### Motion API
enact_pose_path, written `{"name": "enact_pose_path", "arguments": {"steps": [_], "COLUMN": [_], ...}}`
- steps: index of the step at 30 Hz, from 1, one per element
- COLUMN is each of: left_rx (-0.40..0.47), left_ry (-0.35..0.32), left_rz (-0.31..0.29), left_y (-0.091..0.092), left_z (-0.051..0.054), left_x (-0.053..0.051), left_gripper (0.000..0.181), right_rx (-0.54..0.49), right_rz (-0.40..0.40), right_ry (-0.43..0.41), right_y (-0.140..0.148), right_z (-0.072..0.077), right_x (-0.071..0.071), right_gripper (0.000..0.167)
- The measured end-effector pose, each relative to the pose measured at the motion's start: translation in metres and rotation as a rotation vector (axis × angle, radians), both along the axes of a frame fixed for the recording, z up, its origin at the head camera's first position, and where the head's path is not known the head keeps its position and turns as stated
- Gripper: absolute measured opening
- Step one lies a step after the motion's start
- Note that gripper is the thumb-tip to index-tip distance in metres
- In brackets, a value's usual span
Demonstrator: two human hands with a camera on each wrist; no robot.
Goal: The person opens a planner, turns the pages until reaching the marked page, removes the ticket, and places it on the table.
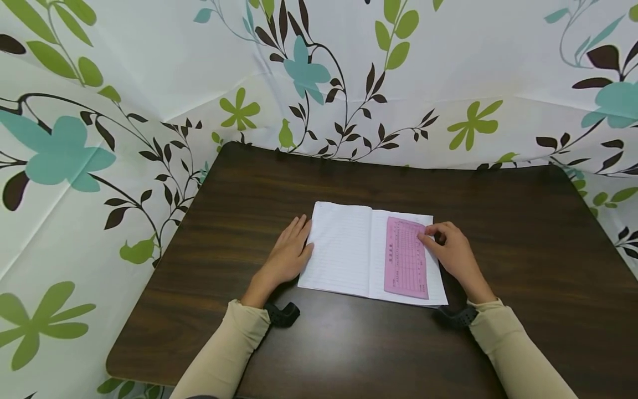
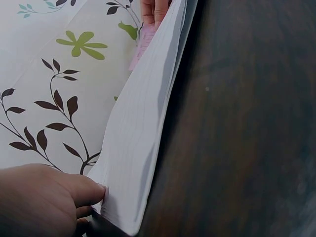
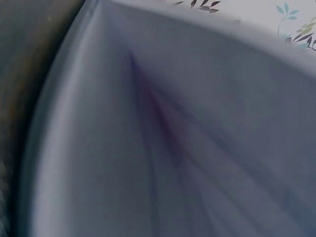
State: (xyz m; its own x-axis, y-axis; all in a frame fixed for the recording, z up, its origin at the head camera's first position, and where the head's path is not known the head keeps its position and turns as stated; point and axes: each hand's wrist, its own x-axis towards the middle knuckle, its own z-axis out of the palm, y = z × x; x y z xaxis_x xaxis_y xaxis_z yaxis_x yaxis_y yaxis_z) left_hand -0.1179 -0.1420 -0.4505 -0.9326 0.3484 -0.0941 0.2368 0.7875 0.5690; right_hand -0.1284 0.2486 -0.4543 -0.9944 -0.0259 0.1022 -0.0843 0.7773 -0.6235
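An open notebook (image 1: 339,249) with lined white pages lies on the table. On its right page is a pink printed form (image 1: 406,257), turned sideways. My right hand (image 1: 456,249) pinches the upper right edge of this form between thumb and fingertips. Beside the notebook's left edge rests my left hand (image 1: 286,252), its fingers stretched out and the thumb touching the page's edge. The left wrist view has the left thumb (image 2: 89,192) at a page corner. Blurred pale pages (image 3: 98,148) fill most of the right wrist view, where the right hand is hidden.
The dark wood-grain table (image 1: 214,221) has rounded corners. Behind and to the left hangs a white cloth (image 1: 164,66) with printed leaves, flowers and birds. Dark straps (image 1: 283,315) sit at both wrists, below beige sleeves (image 1: 226,343).
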Motion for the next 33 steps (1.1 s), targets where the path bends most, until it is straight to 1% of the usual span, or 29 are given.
{"name": "enact_pose_path", "arguments": {"steps": [5,9,12,17,22,26,30,33], "left_rx": [-0.007,-0.017,-0.018,-0.010,-0.011,-0.012,-0.020,-0.014], "left_ry": [0.005,0.009,0.014,0.020,0.021,0.030,0.032,0.034], "left_rz": [-0.003,-0.005,-0.004,-0.005,-0.003,-0.006,-0.006,-0.004], "left_y": [0.000,-0.001,-0.001,0.000,0.001,0.001,0.001,0.001], "left_z": [0.001,0.000,0.000,0.000,0.001,0.000,0.000,0.001], "left_x": [0.001,0.001,0.000,0.000,0.002,0.002,0.001,0.002], "left_gripper": [0.063,0.063,0.063,0.064,0.063,0.063,0.063,0.063], "right_rx": [-0.018,-0.042,-0.061,-0.125,-0.188,-0.239,-0.267,-0.263], "right_rz": [-0.005,-0.007,-0.009,-0.011,-0.031,-0.018,-0.018,-0.035], "right_ry": [0.011,0.008,-0.001,-0.016,-0.086,-0.145,-0.177,-0.195], "right_y": [0.001,0.002,0.005,0.017,0.039,0.058,0.074,0.084], "right_z": [-0.003,-0.004,-0.002,0.005,0.016,0.022,0.028,0.031], "right_x": [0.001,0.002,0.002,0.003,0.006,0.008,0.010,0.011], "right_gripper": [0.033,0.038,0.043,0.042,0.043,0.047,0.048,0.049]}}
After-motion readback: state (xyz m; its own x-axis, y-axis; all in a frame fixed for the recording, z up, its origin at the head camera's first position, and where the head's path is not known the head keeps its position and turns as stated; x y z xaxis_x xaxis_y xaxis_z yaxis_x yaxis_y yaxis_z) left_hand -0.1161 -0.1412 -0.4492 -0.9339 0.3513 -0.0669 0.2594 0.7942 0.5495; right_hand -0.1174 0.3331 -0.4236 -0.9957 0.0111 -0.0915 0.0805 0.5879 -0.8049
